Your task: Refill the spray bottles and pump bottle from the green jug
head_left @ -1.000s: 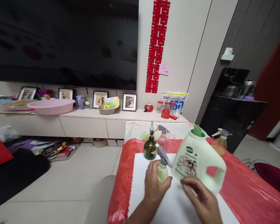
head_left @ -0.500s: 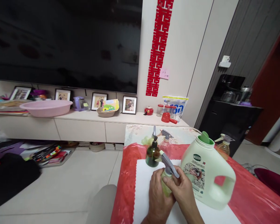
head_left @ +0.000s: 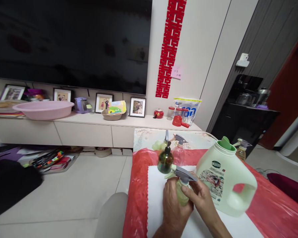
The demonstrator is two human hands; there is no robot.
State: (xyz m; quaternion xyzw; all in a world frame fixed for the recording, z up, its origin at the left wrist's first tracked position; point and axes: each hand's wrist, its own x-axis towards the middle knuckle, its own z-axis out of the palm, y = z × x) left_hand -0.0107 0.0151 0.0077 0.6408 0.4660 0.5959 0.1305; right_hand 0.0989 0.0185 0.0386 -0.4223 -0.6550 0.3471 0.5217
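Note:
A small spray bottle (head_left: pixel 182 195) with yellowish-green content and a grey trigger head stands between my hands, over the white sheet (head_left: pixel 155 198). My left hand (head_left: pixel 175 206) is wrapped round its body. My right hand (head_left: pixel 201 195) grips it at the neck, just under the trigger, with the thumb in front. To the right stands a large pale green detergent jug (head_left: pixel 225 181) with a green cap (head_left: pixel 224 142) sitting in its mouth. Behind the left hand is a dark amber pump bottle (head_left: pixel 165 160). A clear pinkish spray bottle (head_left: pixel 178 153) is next to it.
Red plastic sheeting (head_left: pixel 139 172) covers the table. Another spray bottle (head_left: pixel 241 152) stands behind the jug. Beyond the table runs a low white cabinet (head_left: pixel 86 132) bearing a pink basin (head_left: pixel 44 110), picture frames and a red scoop (head_left: pixel 177 121). My knee (head_left: pixel 113 215) is left of the table.
The spray bottle's trigger head has turned, its nozzle now pointing more to the left. Both hands stay around the bottle. The whole view has shifted slightly.

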